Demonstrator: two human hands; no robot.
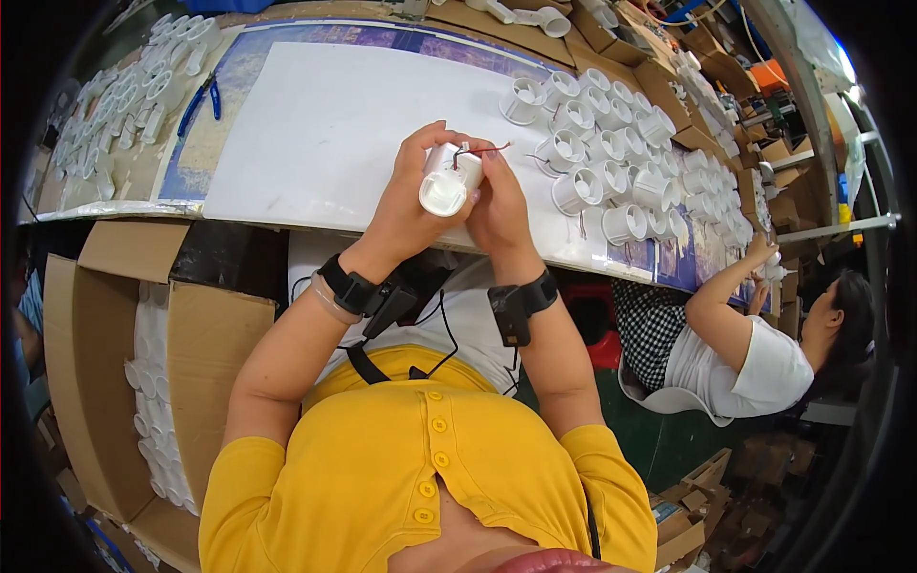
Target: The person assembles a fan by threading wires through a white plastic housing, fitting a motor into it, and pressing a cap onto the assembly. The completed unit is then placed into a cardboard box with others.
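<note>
A white plastic housing [443,194] with a round open end is held above the near edge of the table. Short red and black wires [482,150] with a small white connector come out of its far side. My left hand [409,191] is closed round the housing's left side. On its right side my right hand [502,212] grips it, with fingers near the wires. The round end tilts toward me, and parts of the housing are hidden behind my fingers.
Several white cylindrical housings [576,191] with wires stand right of my hands. Blue-handled pliers [200,102] lie left, near flat white parts [124,105]. An open cardboard box [222,358] holding white pieces is at my left. A co-worker [740,353] handles a part at the right.
</note>
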